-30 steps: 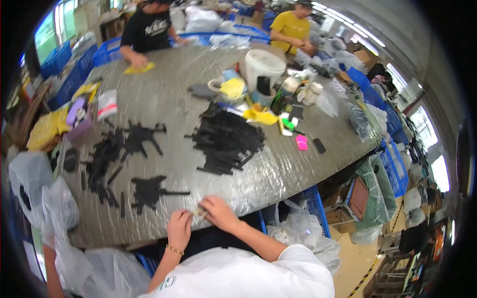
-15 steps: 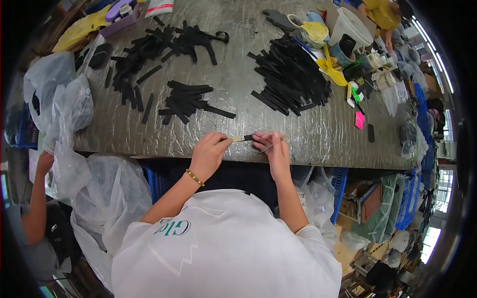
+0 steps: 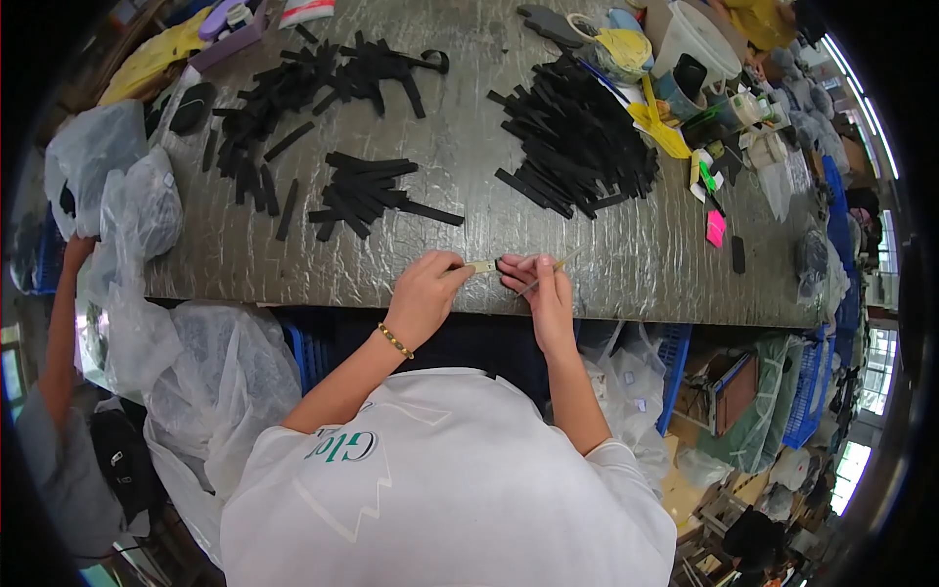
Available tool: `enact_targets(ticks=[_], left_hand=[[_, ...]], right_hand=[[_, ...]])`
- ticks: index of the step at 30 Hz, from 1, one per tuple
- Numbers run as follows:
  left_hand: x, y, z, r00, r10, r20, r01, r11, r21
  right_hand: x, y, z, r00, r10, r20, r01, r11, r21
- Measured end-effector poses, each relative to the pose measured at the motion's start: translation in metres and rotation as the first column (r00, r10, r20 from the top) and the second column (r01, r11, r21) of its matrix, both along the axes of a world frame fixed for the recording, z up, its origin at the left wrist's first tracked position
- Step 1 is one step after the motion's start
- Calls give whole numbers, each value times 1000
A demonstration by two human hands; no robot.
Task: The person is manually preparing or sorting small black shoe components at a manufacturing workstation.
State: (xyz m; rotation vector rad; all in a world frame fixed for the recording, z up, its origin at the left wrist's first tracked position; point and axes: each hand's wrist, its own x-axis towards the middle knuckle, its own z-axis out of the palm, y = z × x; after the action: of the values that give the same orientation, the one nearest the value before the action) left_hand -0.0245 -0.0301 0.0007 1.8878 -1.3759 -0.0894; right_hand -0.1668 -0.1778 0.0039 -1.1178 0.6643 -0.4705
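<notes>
As our left hand (image 3: 423,293) and right hand (image 3: 551,301) pinch a pale strip (image 3: 483,266) between them, seemingly to keep it straight, we have black strips (image 3: 582,142) ahead on the table (image 3: 460,161).

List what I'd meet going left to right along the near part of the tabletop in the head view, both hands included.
lone black strip → left hand → pale strip → right hand → pink piece → small dark piece

Strip heap (image 3: 582,142) on table (image 3: 455,152), left of bucket (image 3: 696,49)
</notes>
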Motion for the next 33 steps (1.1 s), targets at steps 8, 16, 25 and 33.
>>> enact_targets(ticks=[8, 16, 25, 33], left_hand=[[-4, -4, -1, 999, -1, 36, -1, 1000, 30], [-2, -5, 1, 994, -14, 105, 9, 999, 46], [-2, -4, 0, 985, -1, 170, -4, 1000, 26], [0, -6, 2, 978, -38, 205, 25, 998, 63]], right_hand=[[2, 2, 2, 1000, -7, -6, 7, 1000, 9], [-3, -22, 16, 958, -42, -285, -83, 908, -410], [10, -13, 0, 991, 12, -133, -54, 947, -317], [11, -7, 5, 972, 0, -234, -102, 899, -426]])
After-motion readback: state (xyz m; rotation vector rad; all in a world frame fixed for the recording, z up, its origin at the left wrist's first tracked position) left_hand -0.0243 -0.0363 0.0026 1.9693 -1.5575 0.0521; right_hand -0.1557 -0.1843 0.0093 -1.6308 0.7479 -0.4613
